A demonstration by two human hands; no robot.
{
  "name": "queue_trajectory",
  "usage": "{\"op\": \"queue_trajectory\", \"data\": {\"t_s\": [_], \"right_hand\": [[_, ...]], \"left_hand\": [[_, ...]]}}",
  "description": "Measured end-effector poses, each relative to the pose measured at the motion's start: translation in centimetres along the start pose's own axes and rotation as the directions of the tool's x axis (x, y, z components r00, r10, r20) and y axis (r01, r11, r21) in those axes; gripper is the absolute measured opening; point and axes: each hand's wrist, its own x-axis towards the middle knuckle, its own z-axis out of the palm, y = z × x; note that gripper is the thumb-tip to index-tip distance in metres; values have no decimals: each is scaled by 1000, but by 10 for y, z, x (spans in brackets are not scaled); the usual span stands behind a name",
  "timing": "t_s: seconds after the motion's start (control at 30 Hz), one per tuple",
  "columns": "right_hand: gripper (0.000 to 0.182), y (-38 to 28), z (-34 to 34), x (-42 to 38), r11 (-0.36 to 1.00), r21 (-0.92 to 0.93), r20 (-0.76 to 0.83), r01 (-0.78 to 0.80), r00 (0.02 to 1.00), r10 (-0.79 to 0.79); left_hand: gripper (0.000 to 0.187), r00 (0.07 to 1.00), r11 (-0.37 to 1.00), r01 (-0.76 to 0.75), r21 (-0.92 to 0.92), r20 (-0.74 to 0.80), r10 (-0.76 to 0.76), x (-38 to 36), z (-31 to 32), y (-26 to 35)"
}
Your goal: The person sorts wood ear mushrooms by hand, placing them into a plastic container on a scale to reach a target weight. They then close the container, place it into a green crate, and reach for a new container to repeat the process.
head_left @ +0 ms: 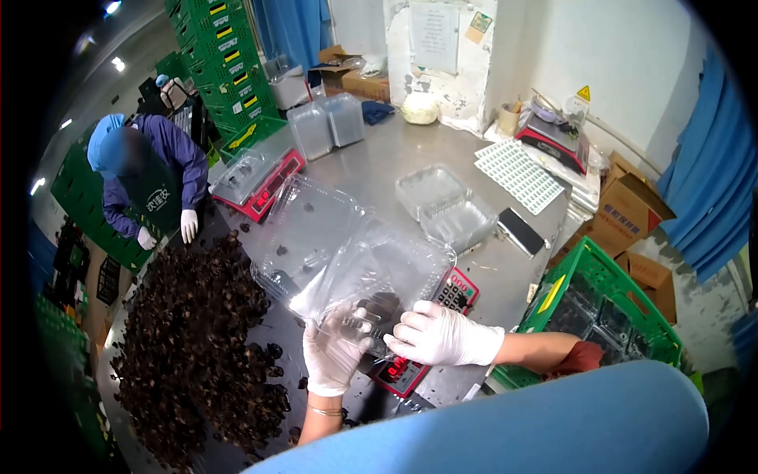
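Observation:
In front of me an opened clear plastic clamshell box (395, 253) is tilted, with a few dark pieces (379, 308) showing in or through its near part. My left hand (335, 351), in a white glove, grips the near edge, its fingers partly seen through the plastic. On the right side of the same box, my right hand (442, 336), gloved too, has its fingers curled on the edge. Below the box is a red digital scale (403, 377) with lit digits. To the left of my left hand lies a large heap of dark brown, mushroom-like pieces (197, 347).
Another opened clear box (450, 209) and a phone (521, 231) lie on the metal table. A green crate (553, 292) with filled boxes stands at right. Across the heap, a co-worker (150, 174) in white gloves leans over beside another red scale (264, 189). Label sheets (519, 175) lie farther back.

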Motion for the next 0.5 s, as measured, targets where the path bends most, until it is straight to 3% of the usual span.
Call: {"op": "queue_trajectory", "data": {"t_s": [0.17, 0.27, 0.37, 0.4, 0.43, 0.47, 0.5], "right_hand": [[29, -3, -3, 7, 1000, -20, 1, -9, 1000, 9], [26, -2, -11, 12, 999, 34, 27, -8, 1000, 7], [28, 12, -22, 17, 888, 459, -209, 34, 975, 71], [33, 36, -29, 11, 746, 664, -314, 53, 925, 214], [29, 45, -29, 2, 786, 610, -317, -99, 878, 358], [26, 53, -23, -4, 809, 541, -449, -230, 734, 509], [23, 62, -20, -9, 690, 639, -393, -341, 626, 674]], "left_hand": [[65, 998, 998, -62, -5, 14, 62, -5, 10, 1], [56, 967, 951, -121, 285, -182, 177, -7, 14, -4], [51, 965, 938, -161, 307, -149, 215, -10, 2, 3], [50, 964, 933, -176, 314, -138, 228, -11, -2, 6], [52, 960, 912, -183, 368, -135, 247, -11, -6, 8], [53, 970, 908, -160, 386, -106, 217, -14, -8, 13], [53, 980, 904, -137, 405, -75, 183, -18, -10, 17]]}}
